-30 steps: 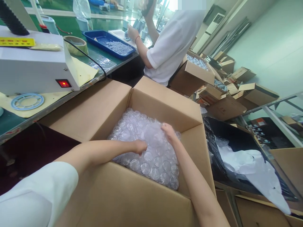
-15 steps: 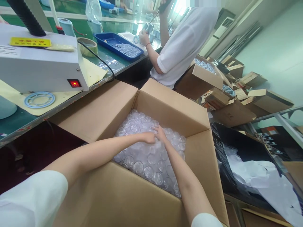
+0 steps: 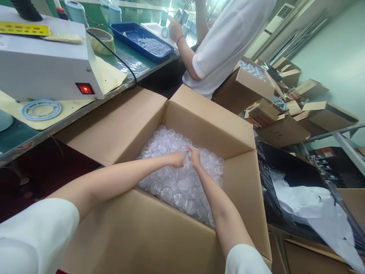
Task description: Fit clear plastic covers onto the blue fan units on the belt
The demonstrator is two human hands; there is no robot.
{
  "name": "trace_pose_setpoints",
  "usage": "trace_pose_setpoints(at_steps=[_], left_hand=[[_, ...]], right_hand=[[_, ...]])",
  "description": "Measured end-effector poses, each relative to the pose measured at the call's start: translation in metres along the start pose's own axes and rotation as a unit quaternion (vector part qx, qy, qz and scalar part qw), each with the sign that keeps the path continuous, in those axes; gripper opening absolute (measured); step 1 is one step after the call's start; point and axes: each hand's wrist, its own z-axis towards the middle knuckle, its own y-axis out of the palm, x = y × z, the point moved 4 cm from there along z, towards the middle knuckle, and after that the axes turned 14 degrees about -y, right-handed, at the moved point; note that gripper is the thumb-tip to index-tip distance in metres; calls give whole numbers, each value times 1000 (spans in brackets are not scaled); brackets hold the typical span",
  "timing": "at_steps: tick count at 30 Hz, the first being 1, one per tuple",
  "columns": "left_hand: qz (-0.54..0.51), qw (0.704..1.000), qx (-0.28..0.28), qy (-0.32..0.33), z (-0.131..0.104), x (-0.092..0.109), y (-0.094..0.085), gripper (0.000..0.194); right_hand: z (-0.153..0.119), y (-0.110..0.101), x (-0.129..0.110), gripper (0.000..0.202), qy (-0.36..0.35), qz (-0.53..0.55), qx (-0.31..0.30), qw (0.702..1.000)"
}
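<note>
in the head view, left hand (image 3: 178, 159) and right hand (image 3: 195, 156) pinch film (image 3: 186, 170) over clear pieces (image 3: 179, 199) inside a box (image 3: 142, 224); its flap (image 3: 114, 123) stands between them and a machine (image 3: 51, 64), a co-worker (image 3: 225, 42) beyond near a tray (image 3: 129, 37), black plastic (image 3: 264, 163) at right.

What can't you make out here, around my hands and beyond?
All in the head view:
Whether the left hand holds anything: hidden by the hand itself.
Floor of the box: covered by clear round pieces.
Head of the co-worker: cut off by the top edge.
Wording on yellow label: too blurred.
</note>
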Motion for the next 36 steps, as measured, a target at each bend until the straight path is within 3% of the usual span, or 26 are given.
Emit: trace_pose_setpoints(at_steps=[8, 13, 18, 24, 29, 33, 36], left_hand=[[-118, 988, -89, -41, -3, -3, 4, 30], [-173, 972, -151, -54, -3, -1, 4, 29], [-213, 959, -186, -31, -2, 2, -1, 29], [-213, 959, -189, -6, -5, -4, -2, 30], [-200, 963, -174, 38, -6, 1, -1, 27], [-168, 972, -150, 66, -4, 1, -3, 23], [-151, 981, -90, 81, 1, -3, -15, 23]], right_hand=[[41, -18, 9, 30, 95, -27, 4, 995], [45, -19, 12, 30, 132, -65, -13, 989], [30, -14, 10, 26, 119, -73, 1, 990], [27, -26, 3, 26, 67, -14, 56, 996], [34, -53, -6, 28, 65, 59, 113, 990], [37, -95, -11, 29, 59, 101, 133, 984], [30, -125, -19, 27, 42, 115, 115, 986]])
